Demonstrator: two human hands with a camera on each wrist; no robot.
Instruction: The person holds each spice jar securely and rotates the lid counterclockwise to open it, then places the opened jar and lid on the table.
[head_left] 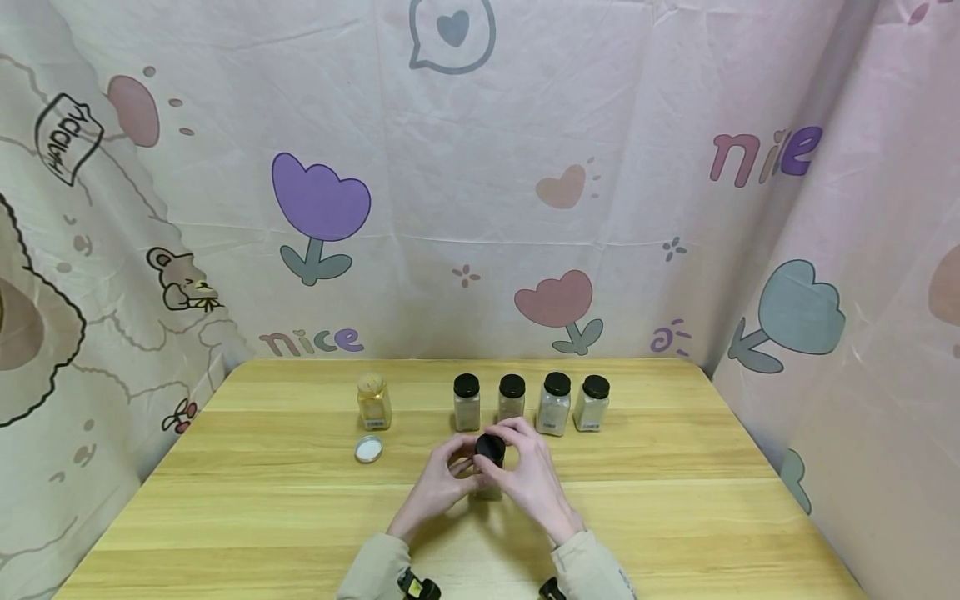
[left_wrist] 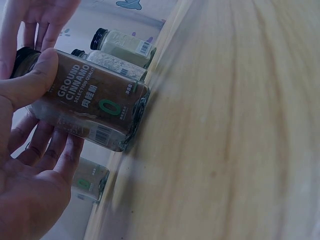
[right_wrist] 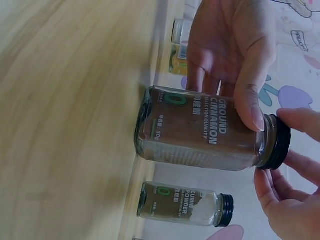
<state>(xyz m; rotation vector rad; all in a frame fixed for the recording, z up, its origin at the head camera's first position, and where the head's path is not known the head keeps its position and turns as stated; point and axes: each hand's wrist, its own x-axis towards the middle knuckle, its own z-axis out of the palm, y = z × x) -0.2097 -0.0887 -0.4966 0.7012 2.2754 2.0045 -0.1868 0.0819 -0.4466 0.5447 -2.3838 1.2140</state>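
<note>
One ground cinnamon jar (right_wrist: 190,130), roughly upright in front of the black-capped jars (head_left: 555,408), has my left grip (head_left: 444,483) around its body, my right grip (head_left: 528,465) pinching its black lid (head_left: 490,450): likely lid-turning step, next needing steady left, twisting right.

The head view is bright, with soft shadows on the wooden table (head_left: 247,508); both wrist views look dimmer and bluish, the ground cinnamon jar (right_wrist: 192,132) legibly sharp.

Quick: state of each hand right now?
Left hand: closed, holding the ground cinnamon jar by its body.
Right hand: closed, gripping that jar's black lid.
</note>
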